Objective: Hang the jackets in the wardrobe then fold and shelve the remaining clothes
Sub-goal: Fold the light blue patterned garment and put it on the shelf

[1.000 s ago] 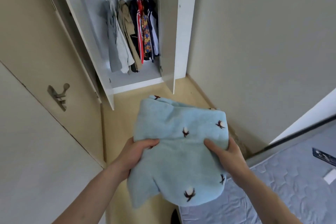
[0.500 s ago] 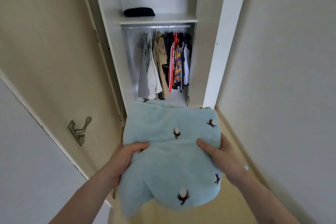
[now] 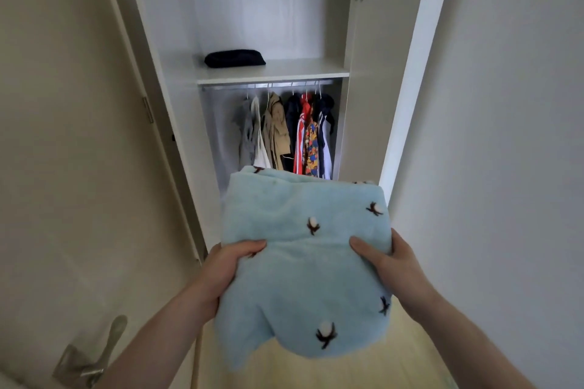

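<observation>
Pale-blue fleece [image 3: 303, 262], folded and dotted with cotton-boll motifs, is grasped at its sides by both hands: left hand [image 3: 227, 265] and right hand [image 3: 390, 262], thumbs on top, fingers curled beneath. Beyond the fingers stands the open wardrobe [image 3: 177, 123]; jackets [image 3: 290, 133] hang under its shelf [image 3: 284, 71], which bears a dark folded garment [image 3: 234, 58].

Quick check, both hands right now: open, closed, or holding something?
Left hand: grips the left edge of the folded light blue garment.
Right hand: grips the same garment's right edge.
</observation>
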Motion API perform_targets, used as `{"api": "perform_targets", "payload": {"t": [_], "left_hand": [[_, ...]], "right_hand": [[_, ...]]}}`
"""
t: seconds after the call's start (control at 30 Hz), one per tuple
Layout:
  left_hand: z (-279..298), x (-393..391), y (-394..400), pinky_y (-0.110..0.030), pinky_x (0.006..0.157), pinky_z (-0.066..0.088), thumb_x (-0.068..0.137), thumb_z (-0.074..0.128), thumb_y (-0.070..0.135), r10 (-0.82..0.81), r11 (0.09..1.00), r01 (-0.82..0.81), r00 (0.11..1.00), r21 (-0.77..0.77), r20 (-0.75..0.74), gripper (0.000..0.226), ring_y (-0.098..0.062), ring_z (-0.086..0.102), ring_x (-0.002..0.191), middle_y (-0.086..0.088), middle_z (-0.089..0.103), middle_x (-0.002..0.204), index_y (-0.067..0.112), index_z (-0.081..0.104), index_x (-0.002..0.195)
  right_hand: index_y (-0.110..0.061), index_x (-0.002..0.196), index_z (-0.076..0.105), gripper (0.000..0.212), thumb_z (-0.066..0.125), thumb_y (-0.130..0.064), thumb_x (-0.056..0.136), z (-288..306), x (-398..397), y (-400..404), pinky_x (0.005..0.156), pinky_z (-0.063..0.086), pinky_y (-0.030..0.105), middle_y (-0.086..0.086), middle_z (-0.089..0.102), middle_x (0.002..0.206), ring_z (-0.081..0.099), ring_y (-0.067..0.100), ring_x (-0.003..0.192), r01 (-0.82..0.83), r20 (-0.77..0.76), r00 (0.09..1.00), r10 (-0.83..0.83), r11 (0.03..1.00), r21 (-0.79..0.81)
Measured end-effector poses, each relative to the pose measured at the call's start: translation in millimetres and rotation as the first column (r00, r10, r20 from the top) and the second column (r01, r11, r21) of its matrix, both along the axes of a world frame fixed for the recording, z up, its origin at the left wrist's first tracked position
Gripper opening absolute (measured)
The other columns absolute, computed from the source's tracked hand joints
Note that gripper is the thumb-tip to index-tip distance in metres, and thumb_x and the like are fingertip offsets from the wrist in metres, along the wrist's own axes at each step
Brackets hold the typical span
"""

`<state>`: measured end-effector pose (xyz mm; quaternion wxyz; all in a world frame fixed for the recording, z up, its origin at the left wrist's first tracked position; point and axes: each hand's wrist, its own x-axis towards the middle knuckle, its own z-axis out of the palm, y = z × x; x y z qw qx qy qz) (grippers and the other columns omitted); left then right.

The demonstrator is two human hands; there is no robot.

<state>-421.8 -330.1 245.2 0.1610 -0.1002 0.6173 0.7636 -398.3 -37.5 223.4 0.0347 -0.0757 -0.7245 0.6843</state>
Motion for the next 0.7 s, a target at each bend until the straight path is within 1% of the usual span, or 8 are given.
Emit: {"api": "perform_targets", "payload": {"t": [0.07, 0.2, 0.27, 0.33, 0.37, 0.5, 0.6, 0.7], "left_hand": [[8, -36, 5, -0.055, 0.104, 0.051, 0.080, 0.076, 0.016, 0.002, 1.000, -0.002, 1.000, -0.009, -0.027, 0.041, -0.037, 0.072, 0.106, -0.017, 0.075, 0.114, 0.004, 0.073, 0.119], [21, -106, 22, -0.053, 0.103, 0.052, 0.081, 0.075, 0.015, -0.005, 1.000, 0.004, 0.998, -0.010, -0.062, 0.039, -0.036, 0.072, 0.106, -0.016, 0.076, 0.112, 0.004, 0.073, 0.118], [27, -141, 33, -0.048, 0.100, 0.055, 0.082, 0.074, 0.014, -0.012, 1.000, 0.012, 0.996, -0.007, -0.086, 0.036, -0.035, 0.073, 0.105, -0.015, 0.076, 0.111, 0.004, 0.074, 0.117], [32, -177, 45, -0.047, 0.100, 0.055, 0.082, 0.073, 0.013, -0.002, 1.000, 0.001, 0.995, -0.003, -0.101, 0.035, -0.034, 0.073, 0.106, -0.014, 0.076, 0.112, 0.005, 0.074, 0.116], [35, -195, 52, -0.047, 0.101, 0.054, 0.083, 0.072, 0.013, 0.005, 1.000, -0.005, 0.994, 0.000, -0.109, 0.035, -0.034, 0.072, 0.107, -0.014, 0.076, 0.112, 0.005, 0.074, 0.117], [45, -265, 79, -0.052, 0.105, 0.051, 0.084, 0.071, 0.012, 0.031, 1.000, -0.030, 0.992, 0.009, -0.121, 0.038, -0.035, 0.070, 0.111, -0.014, 0.075, 0.116, 0.004, 0.072, 0.120], [56, -314, 94, -0.055, 0.107, 0.049, 0.079, 0.076, 0.016, 0.057, 0.998, -0.060, 0.991, -0.021, -0.120, 0.042, -0.035, 0.071, 0.110, -0.014, 0.075, 0.115, 0.005, 0.073, 0.120], [65, -355, 102, -0.054, 0.105, 0.050, 0.066, 0.084, 0.023, 0.075, 0.995, -0.084, 0.987, -0.058, -0.144, 0.057, -0.034, 0.071, 0.109, -0.012, 0.076, 0.115, 0.008, 0.073, 0.120]], "right_hand": [[-0.034, 0.122, 0.065, 0.060, 0.087, -0.054, 0.070, 4, -30, 3, 0.087, 0.061, 0.041, -0.013, 0.076, 0.112, 0.075, 0.012, 0.100, 0.007, -0.017, 1.000, -0.007, 1.000, -0.008], [-0.039, 0.122, 0.064, 0.060, 0.086, -0.057, 0.070, 15, -93, 21, 0.085, 0.061, 0.038, -0.014, 0.076, 0.113, 0.075, 0.012, 0.100, 0.022, -0.047, 0.999, -0.022, 1.000, 0.001], [-0.041, 0.122, 0.063, 0.057, 0.086, -0.056, 0.072, 21, -127, 32, 0.081, 0.063, 0.033, -0.014, 0.076, 0.113, 0.075, 0.011, 0.100, 0.004, -0.057, 0.998, -0.004, 1.000, 0.000], [-0.041, 0.120, 0.064, 0.053, 0.086, -0.054, 0.073, 26, -165, 43, 0.076, 0.063, 0.027, -0.014, 0.076, 0.113, 0.075, 0.011, 0.099, -0.010, -0.078, 0.997, 0.010, 1.000, -0.007], [-0.040, 0.120, 0.064, 0.054, 0.086, -0.053, 0.073, 28, -185, 48, 0.077, 0.063, 0.028, -0.013, 0.076, 0.113, 0.075, 0.011, 0.099, -0.006, -0.087, 0.996, 0.006, 1.000, -0.002], [-0.038, 0.123, 0.063, 0.057, 0.085, -0.054, 0.073, 37, -265, 74, 0.088, 0.061, 0.041, -0.013, 0.076, 0.113, 0.075, 0.013, 0.099, -0.001, -0.115, 0.993, 0.002, 1.000, 0.005], [-0.036, 0.124, 0.063, 0.057, 0.085, -0.052, 0.075, 50, -321, 93, 0.089, 0.060, 0.042, -0.013, 0.076, 0.113, 0.075, 0.013, 0.100, -0.015, -0.133, 0.991, 0.018, 1.000, 0.019], [-0.035, 0.123, 0.065, 0.053, 0.084, -0.050, 0.076, 65, -375, 106, 0.087, 0.061, 0.039, -0.013, 0.076, 0.112, 0.075, 0.011, 0.099, -0.058, -0.163, 0.985, 0.062, 0.998, 0.031]]}}
